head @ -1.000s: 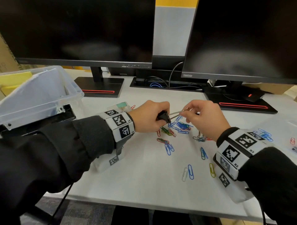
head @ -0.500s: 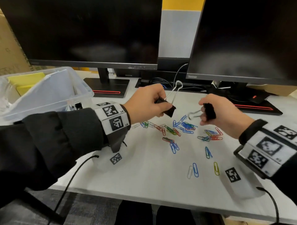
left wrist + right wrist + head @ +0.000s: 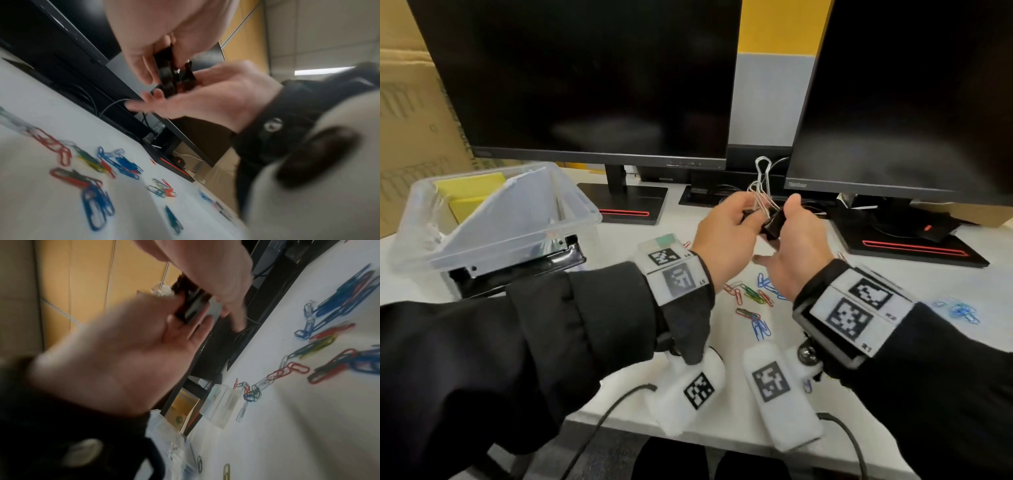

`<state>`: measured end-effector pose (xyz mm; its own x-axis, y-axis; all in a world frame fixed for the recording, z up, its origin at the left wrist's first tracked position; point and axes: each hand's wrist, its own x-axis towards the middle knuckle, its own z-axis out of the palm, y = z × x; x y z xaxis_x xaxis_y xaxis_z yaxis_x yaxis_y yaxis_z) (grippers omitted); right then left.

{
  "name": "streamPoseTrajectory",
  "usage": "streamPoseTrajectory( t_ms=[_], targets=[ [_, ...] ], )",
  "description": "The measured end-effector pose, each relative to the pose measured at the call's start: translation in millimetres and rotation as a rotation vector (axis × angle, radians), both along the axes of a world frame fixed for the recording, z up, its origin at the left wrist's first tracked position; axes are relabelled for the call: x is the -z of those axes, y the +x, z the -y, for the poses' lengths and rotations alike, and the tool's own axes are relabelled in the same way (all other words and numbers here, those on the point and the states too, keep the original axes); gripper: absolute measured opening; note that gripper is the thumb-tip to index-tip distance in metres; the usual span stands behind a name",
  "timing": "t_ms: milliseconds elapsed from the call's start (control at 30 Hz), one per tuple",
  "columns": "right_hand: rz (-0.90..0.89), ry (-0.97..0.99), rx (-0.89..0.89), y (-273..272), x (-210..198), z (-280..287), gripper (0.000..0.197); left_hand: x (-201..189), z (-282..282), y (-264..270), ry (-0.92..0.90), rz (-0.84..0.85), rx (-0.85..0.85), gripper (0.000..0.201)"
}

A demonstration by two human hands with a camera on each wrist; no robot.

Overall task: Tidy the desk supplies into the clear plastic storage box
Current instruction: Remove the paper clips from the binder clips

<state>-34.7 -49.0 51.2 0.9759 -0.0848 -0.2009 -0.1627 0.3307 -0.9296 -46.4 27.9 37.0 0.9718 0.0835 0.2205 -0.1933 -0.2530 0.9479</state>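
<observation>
Above a white desk (image 3: 619, 394), the left hand (image 3: 726, 240) and right hand (image 3: 796, 250) are meeting, each pinching a black metal binder clip with silver wire handles (image 3: 774, 222), the two clips touching. Glossy coloured wire paper clips (image 3: 753, 296) are lying scattered below. The clear plastic storage box (image 3: 571, 202) is sitting at nine o'clock.

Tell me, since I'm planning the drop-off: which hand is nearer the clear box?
Left. The left hand is raised just right of the box, holding a binder clip. The right hand, holding another clip, is farther right, beyond the left.
</observation>
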Motion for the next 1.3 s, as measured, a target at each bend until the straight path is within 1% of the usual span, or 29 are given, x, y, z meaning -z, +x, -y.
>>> streamPoseTrajectory(
  t_ms=[67,100,200,233,300,333,367,467,567,667,800,900,1033,1100,1167,1233,1300],
  targets=[
    [0.04,0.129,-0.026,-1,2,-7,0.041,-2,6,-5,-0.026,-0.039,0.06,0.03],
    [0.053,0.164,-0.028,-2,3,-9,0.04,-3,7,-9,-0.024,-0.05,0.101,0.033],
    [0.075,0.169,-0.005,-2,9,-12,0.038,-6,4,-15,0.033,-0.035,0.162,0.039],
    [0.081,0.167,0.0,-1,11,-14,0.038,-6,2,-14,0.085,-0.004,0.149,0.038],
    [0.084,0.151,0.002,0,14,-15,0.04,-5,-2,-11,0.246,0.043,0.077,0.038],
    [0.082,0.136,0.003,0,14,-15,0.042,-4,-4,-10,0.302,0.055,0.056,0.037],
    [0.084,0.108,0.008,1,14,-15,0.043,-5,-6,-9,0.317,0.066,0.066,0.037],
    [0.117,-0.037,0.028,4,17,-11,0.046,-14,-14,-10,0.22,0.039,0.076,0.034],
    [0.113,-0.165,0.043,8,21,-8,0.044,-18,-25,-10,0.236,-0.004,0.09,0.025],
    [0.102,-0.212,0.052,7,24,-9,0.041,-15,-28,-12,0.232,-0.073,0.11,0.021],
    [0.134,-0.201,-0.004,2,28,-18,0.035,-11,-32,-8,0.217,-0.035,0.065,0.017],
    [0.163,-0.184,-0.029,0,28,-19,0.028,-11,-35,-4,0.197,-0.029,0.037,0.021],
    [0.235,-0.303,0.004,-1,26,-18,0.025,-16,-41,1,0.196,-0.001,-0.025,0.035],
    [0.251,-0.345,-0.012,-3,25,-18,0.026,-24,-47,3,0.112,-0.035,0.033,0.042],
    [0.274,-0.363,-0.036,-6,23,-22,0.029,-37,-52,4,0.116,-0.088,0.13,0.041],
    [0.319,-0.366,-0.055,-10,22,-27,0.028,-51,-59,2,0.187,-0.137,0.205,0.029],
    [0.357,-0.353,-0.093,-16,17,-34,0.027,-64,-67,-1,0.251,-0.153,0.233,0.016]
  ],
)
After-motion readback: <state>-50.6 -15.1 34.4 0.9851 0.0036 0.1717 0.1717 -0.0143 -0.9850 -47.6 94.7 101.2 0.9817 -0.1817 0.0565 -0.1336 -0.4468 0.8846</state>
